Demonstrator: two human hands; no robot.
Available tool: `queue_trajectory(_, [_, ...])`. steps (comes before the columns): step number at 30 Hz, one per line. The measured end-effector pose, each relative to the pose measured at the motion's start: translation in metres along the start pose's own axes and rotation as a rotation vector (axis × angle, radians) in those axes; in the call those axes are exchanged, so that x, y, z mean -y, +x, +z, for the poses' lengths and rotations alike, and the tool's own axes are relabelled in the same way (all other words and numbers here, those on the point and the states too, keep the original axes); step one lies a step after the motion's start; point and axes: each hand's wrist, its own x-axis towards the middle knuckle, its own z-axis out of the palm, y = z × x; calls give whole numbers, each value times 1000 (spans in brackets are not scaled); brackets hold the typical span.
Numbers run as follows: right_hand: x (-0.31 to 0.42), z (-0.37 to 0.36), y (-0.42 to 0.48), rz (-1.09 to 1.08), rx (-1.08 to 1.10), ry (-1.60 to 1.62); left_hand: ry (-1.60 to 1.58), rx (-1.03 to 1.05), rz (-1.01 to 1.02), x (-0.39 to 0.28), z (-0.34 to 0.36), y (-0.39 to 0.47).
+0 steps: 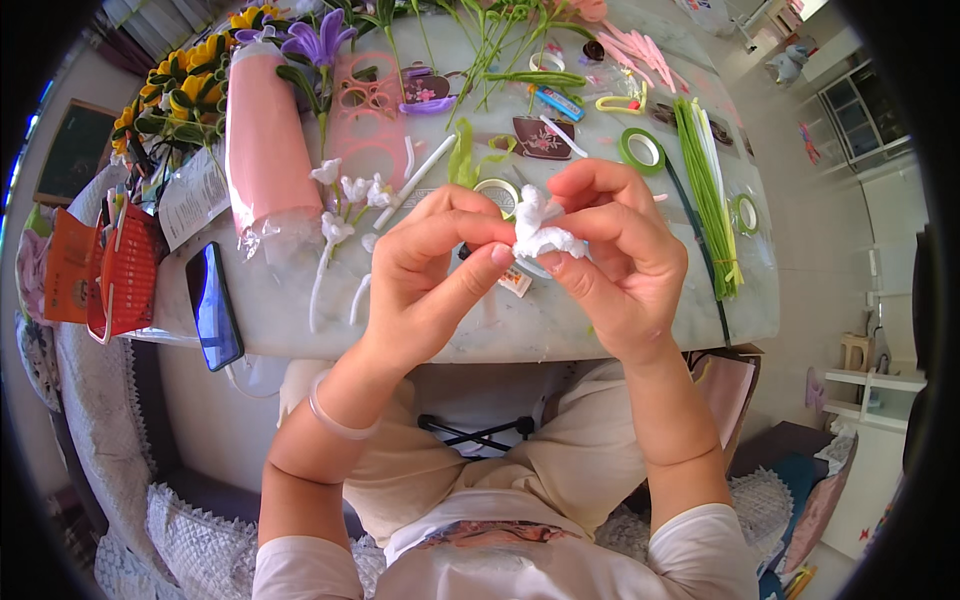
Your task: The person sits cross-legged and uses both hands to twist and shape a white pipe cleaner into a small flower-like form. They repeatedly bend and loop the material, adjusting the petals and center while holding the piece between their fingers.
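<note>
Both hands meet over the near half of a marble-patterned table. Between them is a small white fuzzy flower piece, probably bent pipe cleaner. My left hand pinches its left side between thumb and index finger. My right hand grips its right side with thumb and fingers. White fuzzy blossoms on green stems lie just left of my left hand. Behind the hands are a roll of pale green tape, partly hidden, a white stick and a green ribbon strip.
A pink wrapped roll, yellow flowers and a purple flower stand at the back left. A phone and red basket sit near the left edge. Green pipe cleaners and green tape lie at right.
</note>
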Motion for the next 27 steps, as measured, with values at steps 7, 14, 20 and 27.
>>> queue_trajectory(7, [-3, 2, -2, -8, -20, -9, 142, -16, 79, -2, 5, -2])
queue_trajectory(14, [-3, 1, -3, 2, -32, -39, 461, 36, 213, -13, -1, 4])
queue_trajectory(20, [-6, 3, -5, 45, -12, 45, 228, 37, -127, -16, -2, -4])
queue_trajectory(27, [-5, -1, -2, 60, -44, 92, -399, 152, -515, -13, -15, 2])
